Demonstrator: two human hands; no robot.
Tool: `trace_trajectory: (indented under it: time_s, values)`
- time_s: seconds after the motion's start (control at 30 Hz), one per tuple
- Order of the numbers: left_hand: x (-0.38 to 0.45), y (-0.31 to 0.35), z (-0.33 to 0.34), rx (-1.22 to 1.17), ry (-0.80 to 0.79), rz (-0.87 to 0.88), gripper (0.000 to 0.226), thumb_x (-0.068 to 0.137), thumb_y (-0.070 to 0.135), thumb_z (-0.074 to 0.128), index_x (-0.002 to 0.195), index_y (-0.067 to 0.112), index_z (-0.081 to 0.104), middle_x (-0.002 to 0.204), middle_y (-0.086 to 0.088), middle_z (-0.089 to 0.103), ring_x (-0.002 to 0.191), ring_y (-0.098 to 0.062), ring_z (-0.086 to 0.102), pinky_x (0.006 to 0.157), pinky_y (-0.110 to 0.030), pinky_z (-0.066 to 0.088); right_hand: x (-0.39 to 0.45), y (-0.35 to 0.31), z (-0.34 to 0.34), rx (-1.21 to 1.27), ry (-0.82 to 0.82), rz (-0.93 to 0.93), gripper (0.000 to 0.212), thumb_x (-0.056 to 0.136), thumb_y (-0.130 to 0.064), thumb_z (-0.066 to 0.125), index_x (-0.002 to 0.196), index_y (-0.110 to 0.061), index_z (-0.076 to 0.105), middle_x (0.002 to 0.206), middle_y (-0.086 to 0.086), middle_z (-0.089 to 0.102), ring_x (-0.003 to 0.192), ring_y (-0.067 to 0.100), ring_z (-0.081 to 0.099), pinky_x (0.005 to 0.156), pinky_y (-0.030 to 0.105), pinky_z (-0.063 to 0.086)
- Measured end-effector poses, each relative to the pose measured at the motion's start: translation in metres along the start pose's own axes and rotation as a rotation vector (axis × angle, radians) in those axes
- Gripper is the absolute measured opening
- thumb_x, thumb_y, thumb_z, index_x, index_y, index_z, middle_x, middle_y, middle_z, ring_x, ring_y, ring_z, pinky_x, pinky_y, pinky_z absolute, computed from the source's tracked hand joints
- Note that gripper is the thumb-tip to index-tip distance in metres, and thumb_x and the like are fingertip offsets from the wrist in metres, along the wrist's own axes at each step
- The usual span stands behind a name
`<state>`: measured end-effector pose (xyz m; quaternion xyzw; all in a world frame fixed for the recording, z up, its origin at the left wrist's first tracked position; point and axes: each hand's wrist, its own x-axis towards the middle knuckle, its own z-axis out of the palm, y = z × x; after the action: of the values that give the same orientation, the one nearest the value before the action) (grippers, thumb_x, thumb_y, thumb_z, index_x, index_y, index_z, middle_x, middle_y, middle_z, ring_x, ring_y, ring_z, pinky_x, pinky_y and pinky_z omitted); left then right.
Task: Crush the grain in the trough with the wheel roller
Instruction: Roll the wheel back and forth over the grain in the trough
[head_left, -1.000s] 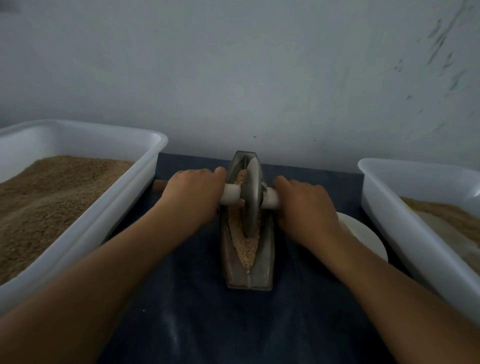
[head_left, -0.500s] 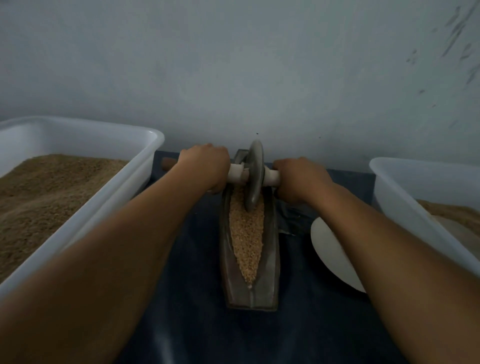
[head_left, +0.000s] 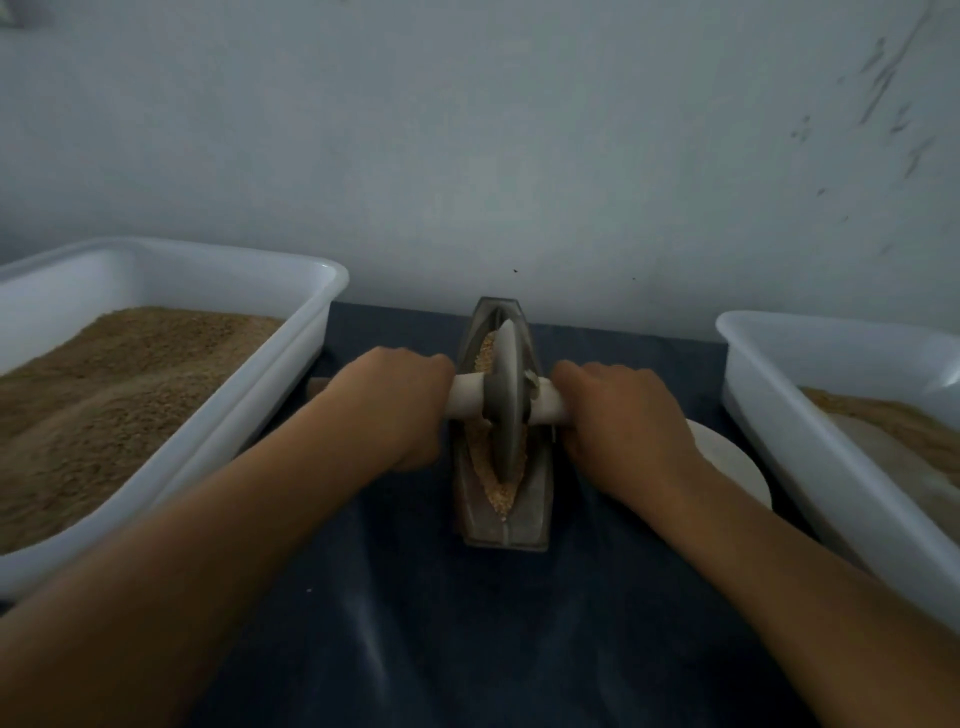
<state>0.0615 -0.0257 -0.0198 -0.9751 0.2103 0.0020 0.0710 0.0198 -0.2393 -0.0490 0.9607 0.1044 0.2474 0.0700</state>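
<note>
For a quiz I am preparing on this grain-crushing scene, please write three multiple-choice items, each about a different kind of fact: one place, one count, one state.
1. Where does the grey metal wheel roller stand?
A. in the narrow grey boat-shaped trough
B. in a white tub
C. on the white plate

2. How many white plastic tubs hold brown grain?
A. one
B. two
C. four

3. How do the hands hold the roller's pale wooden axle?
A. only the left hand grips it
B. both lie open beside it
C. each grips one end

Answers:
1 A, the wheel sits upright in the trough's crushed grain.
2 B, one tub on the left, one tub on the right.
3 C, the left hand and the right hand curl round opposite ends.
</note>
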Motion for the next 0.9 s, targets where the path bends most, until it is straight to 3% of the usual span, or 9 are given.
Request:
trace_trajectory:
  time_s: [0.07, 0.2, 0.4, 0.5, 0.67, 0.73, 0.9]
  values:
    - [-0.012, 0.0, -0.001, -0.006, 0.029, 0.021, 0.052, 0.079, 0.04, 0.074, 0.119, 0.026, 0.045, 0.097, 0.002, 0.056, 0.084, -0.016, 0.049, 0.076, -0.033, 0.044, -0.014, -0.004, -0.007, -0.016, 0.056, 0.001, 0.026, 0.076, -0.025, 0.074, 0.091, -0.021, 0.054, 0.078, -0.001, 0.058, 0.063, 0.016, 0.038, 0.063, 0.031, 0.026]
    - [-0.023, -0.004, 0.0, -0.018, 0.077, 0.04, 0.047, 0.078, 0.04, 0.074, 0.101, 0.032, 0.034, 0.077, 0.009, 0.038, 0.079, -0.016, 0.046, 0.071, -0.034, 0.044, -0.027, -0.009, -0.013, -0.051, 0.131, 0.005, 0.032, 0.067, -0.02, 0.08, 0.088, -0.017, 0.056, 0.075, 0.002, 0.058, 0.062, 0.023, 0.05, 0.062, 0.031, 0.027]
    - [-0.002, -0.004, 0.014, -0.058, 0.198, 0.011, 0.048, 0.078, 0.042, 0.071, 0.093, 0.034, 0.027, 0.082, 0.008, 0.045, 0.075, -0.017, 0.05, 0.065, -0.036, 0.04, -0.01, 0.0, 0.009, -0.059, 0.101, 0.024, 0.028, 0.076, -0.025, 0.074, 0.09, -0.021, 0.05, 0.074, -0.001, 0.056, 0.06, 0.016, 0.034, 0.06, 0.031, 0.023]
    - [0.023, -0.007, 0.018, -0.053, 0.233, -0.027, 0.051, 0.077, 0.037, 0.074, 0.095, 0.03, 0.027, 0.088, 0.004, 0.05, 0.077, -0.018, 0.049, 0.066, -0.037, 0.039, 0.012, 0.008, 0.024, -0.059, 0.008, 0.046, 0.027, 0.081, -0.031, 0.067, 0.095, -0.023, 0.046, 0.081, -0.002, 0.058, 0.063, 0.021, 0.05, 0.058, 0.033, 0.026]
    - [0.068, -0.011, 0.012, -0.051, 0.235, -0.073, 0.04, 0.08, 0.029, 0.074, 0.107, 0.022, 0.045, 0.104, -0.004, 0.061, 0.09, -0.025, 0.059, 0.068, -0.038, 0.04, 0.052, 0.024, 0.044, -0.019, -0.069, 0.117, 0.024, 0.079, -0.036, 0.066, 0.093, -0.025, 0.05, 0.086, -0.001, 0.064, 0.075, 0.025, 0.06, 0.05, 0.029, 0.023]
    - [0.082, -0.013, 0.009, -0.048, 0.21, -0.092, 0.035, 0.083, 0.027, 0.071, 0.112, 0.021, 0.052, 0.106, -0.005, 0.062, 0.094, -0.027, 0.06, 0.069, -0.039, 0.04, 0.069, 0.029, 0.047, 0.015, -0.133, 0.142, 0.023, 0.08, -0.038, 0.066, 0.097, -0.028, 0.055, 0.094, 0.0, 0.065, 0.082, 0.025, 0.062, 0.054, 0.028, 0.03]
    - [0.099, -0.018, 0.007, -0.08, 0.125, -0.129, 0.034, 0.082, 0.031, 0.069, 0.114, 0.022, 0.059, 0.099, -0.003, 0.061, 0.085, -0.024, 0.057, 0.068, -0.038, 0.042, 0.102, 0.038, 0.045, 0.005, -0.271, 0.109, 0.026, 0.081, -0.038, 0.065, 0.106, -0.033, 0.06, 0.105, 0.001, 0.065, 0.092, 0.025, 0.062, 0.06, 0.028, 0.035]
